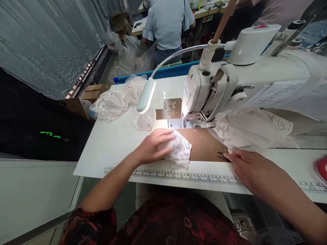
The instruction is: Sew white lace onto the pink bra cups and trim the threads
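The left hand (155, 146) is pressing flat on the lace (182, 149), fingers loosely curved over it, not clamped. The lace is lying on the table (109, 146), overlapping a brown plate (204, 144) before the machine (230, 85). The right hand (249, 166) is resting with fingers straight, their tips touching a dark tool (222, 157) (too small to identify) at the plate's near edge. A lamp (146, 96) is shining above.
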The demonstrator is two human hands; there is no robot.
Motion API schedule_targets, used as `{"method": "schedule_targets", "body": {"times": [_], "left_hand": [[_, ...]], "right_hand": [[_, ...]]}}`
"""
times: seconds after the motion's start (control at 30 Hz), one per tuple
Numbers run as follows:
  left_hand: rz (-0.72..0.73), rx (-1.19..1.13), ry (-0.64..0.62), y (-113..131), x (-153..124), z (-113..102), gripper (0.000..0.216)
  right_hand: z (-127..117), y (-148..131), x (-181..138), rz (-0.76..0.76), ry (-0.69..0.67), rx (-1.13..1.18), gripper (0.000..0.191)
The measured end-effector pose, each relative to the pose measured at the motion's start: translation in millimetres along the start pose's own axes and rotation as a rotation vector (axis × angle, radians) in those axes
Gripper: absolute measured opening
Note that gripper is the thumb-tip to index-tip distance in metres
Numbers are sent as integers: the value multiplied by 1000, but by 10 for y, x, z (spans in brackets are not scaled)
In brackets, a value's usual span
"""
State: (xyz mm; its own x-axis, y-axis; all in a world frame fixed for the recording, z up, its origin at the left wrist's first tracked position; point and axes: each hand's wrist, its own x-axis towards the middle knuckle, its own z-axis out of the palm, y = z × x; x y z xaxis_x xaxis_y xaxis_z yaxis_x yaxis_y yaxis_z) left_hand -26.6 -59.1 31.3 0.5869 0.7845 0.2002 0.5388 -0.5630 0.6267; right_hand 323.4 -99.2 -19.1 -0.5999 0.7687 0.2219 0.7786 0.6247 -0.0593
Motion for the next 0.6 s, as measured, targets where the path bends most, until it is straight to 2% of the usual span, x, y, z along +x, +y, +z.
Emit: {"method": "schedule_targets", "body": {"times": [0.1,0.23,0.43,0.53,0.6], "left_hand": [[-182,23,76,-168,116,-66,49],[-407,-162,-16,-343,256,-81,60],[-504,-544,-74,-290,329,-20,29],[-566,-735,-81,-237,320,51,30],[-601,-828,-74,-223,306,100,32]], "right_hand": [[66,55,4,-60,27,-14,41],[124,102,2,-47,54,-22,40],[-58,-63,44,47,174,137,30],[-190,-207,174,95,178,272,36],[-233,-288,322,105,126,369,37]]}}
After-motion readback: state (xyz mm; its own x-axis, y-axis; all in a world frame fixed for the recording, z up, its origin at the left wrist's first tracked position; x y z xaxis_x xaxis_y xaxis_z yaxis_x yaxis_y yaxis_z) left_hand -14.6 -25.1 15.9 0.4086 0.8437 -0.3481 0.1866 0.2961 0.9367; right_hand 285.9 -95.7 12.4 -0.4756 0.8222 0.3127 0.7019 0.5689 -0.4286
